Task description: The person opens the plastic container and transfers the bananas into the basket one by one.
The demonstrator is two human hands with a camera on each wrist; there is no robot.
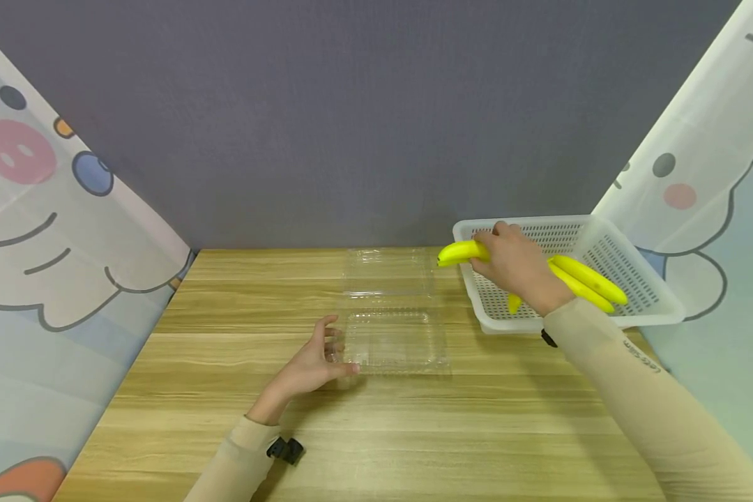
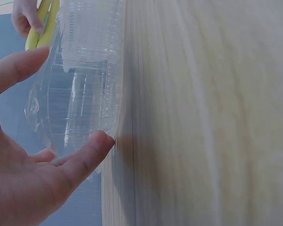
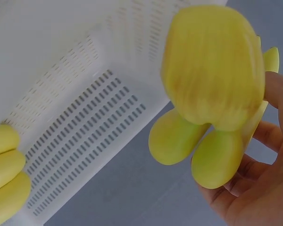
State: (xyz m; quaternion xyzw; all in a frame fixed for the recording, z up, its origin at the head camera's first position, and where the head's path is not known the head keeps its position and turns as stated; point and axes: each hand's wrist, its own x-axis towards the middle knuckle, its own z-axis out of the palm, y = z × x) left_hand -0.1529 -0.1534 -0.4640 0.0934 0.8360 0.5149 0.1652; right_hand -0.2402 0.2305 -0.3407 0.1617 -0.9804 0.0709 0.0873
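A clear plastic clamshell container (image 1: 392,341) lies spread on the wooden table, its lid flap (image 1: 389,273) flat on the far side. My left hand (image 1: 314,359) holds the container's left end, thumb at the near corner and fingers along the side. In the left wrist view, the fingertips (image 2: 100,139) meet its rim. Above the left rim of a white basket (image 1: 542,324), my right hand (image 1: 514,261) grips yellow bananas (image 1: 461,252). The right wrist view shows several rounded banana ends (image 3: 212,66) bunched together, with fingers curled behind them.
More bananas (image 1: 592,279) lie inside the slotted basket, partly behind the right forearm. A grey panel (image 1: 376,125) rises along the table's back edge. Cartoon-printed sheets (image 1: 50,209) stand at both sides. Bare wooden tabletop (image 1: 414,439) stretches in front of the container.
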